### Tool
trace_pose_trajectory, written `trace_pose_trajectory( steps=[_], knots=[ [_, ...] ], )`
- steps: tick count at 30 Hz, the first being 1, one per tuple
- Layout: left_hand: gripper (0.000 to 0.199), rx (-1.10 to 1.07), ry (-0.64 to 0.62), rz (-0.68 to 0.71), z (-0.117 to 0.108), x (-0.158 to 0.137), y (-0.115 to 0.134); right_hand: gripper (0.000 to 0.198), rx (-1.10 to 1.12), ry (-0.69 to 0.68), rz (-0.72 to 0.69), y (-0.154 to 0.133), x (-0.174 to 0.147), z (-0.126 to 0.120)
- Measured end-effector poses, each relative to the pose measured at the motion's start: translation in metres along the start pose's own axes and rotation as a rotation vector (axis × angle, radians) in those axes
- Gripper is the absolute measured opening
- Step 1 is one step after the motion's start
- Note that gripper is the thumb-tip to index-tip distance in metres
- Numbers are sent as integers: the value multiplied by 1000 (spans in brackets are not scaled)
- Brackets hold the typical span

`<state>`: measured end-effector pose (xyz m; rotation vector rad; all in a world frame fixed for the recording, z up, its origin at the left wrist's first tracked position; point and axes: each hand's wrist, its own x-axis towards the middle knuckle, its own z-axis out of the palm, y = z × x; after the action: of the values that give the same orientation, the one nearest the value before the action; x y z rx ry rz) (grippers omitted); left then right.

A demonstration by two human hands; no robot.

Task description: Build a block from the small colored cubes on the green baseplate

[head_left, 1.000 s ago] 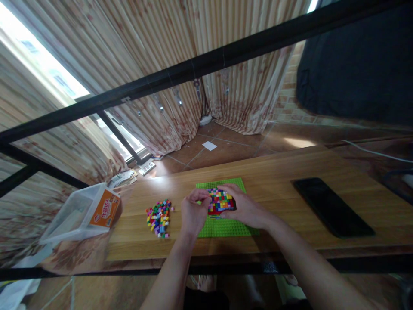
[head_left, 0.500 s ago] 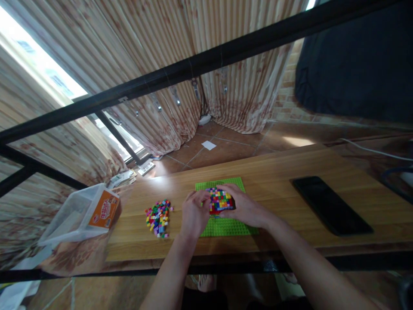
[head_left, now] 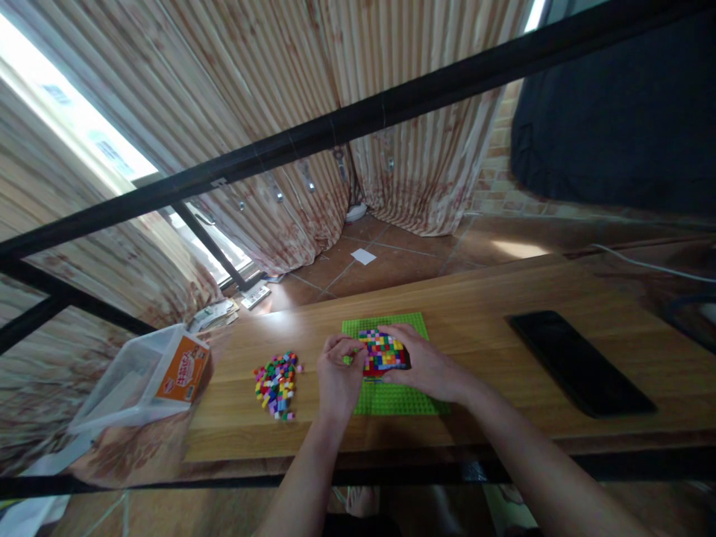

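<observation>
A block of small multicoloured toy bricks stands on the green baseplate. My right hand is wrapped round the block's right side, fingers at its far edge and thumb at its near edge. At the block's left edge is my left hand, its thumb and index finger pinched together; whatever may be between the fingertips is too small to make out. A loose pile of small bricks lies on the wooden table to the left of my left hand.
A black phone lies on the wooden table at the right. Past the table's left end is a clear plastic box with an orange label. A black metal bar crosses in front of the curtains.
The whole view has shifted slightly, so everything sits a little lower. My left fingers have curled a bit and moved slightly off the block's left part. My right hand keeps its hold.
</observation>
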<state>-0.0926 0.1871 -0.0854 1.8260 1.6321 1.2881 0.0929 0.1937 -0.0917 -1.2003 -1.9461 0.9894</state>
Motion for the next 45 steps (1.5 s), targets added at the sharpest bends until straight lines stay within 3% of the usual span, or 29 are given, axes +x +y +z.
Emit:
trace_pose_trajectory(
  steps=[4,8,11,18,22,30,33,37,41,45],
  knots=[
    [13,-65,-56,-17,0,3,-3,79,1,7,-18,4,-1,1],
    [19,182,-60,185,0,-5,5,80,1,21,-26,7,-1,2],
    [19,394,-106,263,0,-12,12,79,-7,30,-27,8,-1,3],
    [22,679,-248,179,1,-22,27,73,-41,46,-59,11,-2,4],
    [18,659,-287,136,3,-25,32,79,-132,48,-46,22,-4,7],
    [23,449,-230,93,-5,-17,26,77,-275,0,-48,46,-4,-2],
    [24,455,-188,-46,-27,-6,17,79,-308,9,-44,53,-2,-8],
    [21,584,-206,-324,-88,3,-6,76,-328,14,-54,55,1,-12],
    [15,601,-343,-481,-146,-4,-31,73,-331,26,-36,49,0,-9],
    [17,667,-387,-481,-158,-19,-44,73,-320,31,-48,47,0,-7]
  ],
)
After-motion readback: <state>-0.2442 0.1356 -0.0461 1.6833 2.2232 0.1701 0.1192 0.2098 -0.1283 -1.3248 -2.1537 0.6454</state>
